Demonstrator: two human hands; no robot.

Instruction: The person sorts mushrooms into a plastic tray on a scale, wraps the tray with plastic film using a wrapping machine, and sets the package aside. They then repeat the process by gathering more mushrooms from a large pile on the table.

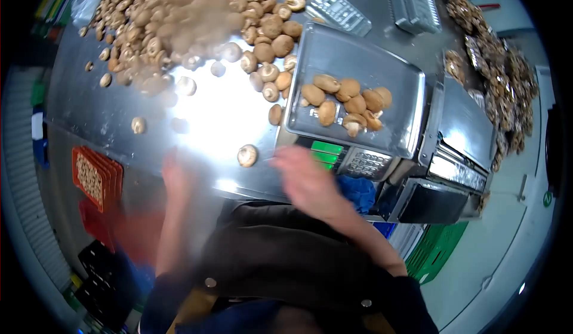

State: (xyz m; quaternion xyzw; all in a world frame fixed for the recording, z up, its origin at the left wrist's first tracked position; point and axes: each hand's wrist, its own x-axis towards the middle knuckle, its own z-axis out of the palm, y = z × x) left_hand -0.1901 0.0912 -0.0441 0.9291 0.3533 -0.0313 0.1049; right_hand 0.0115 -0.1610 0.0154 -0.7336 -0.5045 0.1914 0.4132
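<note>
My left hand [177,173] is at the front edge of the metal table, badly smeared by motion; its fingers cannot be made out. Slightly blurred, my right hand [310,182] hovers in front of the weighing scale, its fingers loosely apart and nothing visible in them. A single mushroom [247,155] lies on the table between my hands, closer to the right one. Several brown mushrooms [356,104] sit in the scale's metal pan [394,134]. Under the pan the green display [326,152] and keypad [365,163] show. Another mushroom [138,125] lies alone further left.
A big heap of mushrooms [271,26], partly blurred, covers the back of the table [77,107]. Clear plastic punnets [338,11] lie behind the scale. At right stand a metal-topped machine [465,119] and packed mushrooms [504,77]. Orange-red trays [98,176] are stacked at left.
</note>
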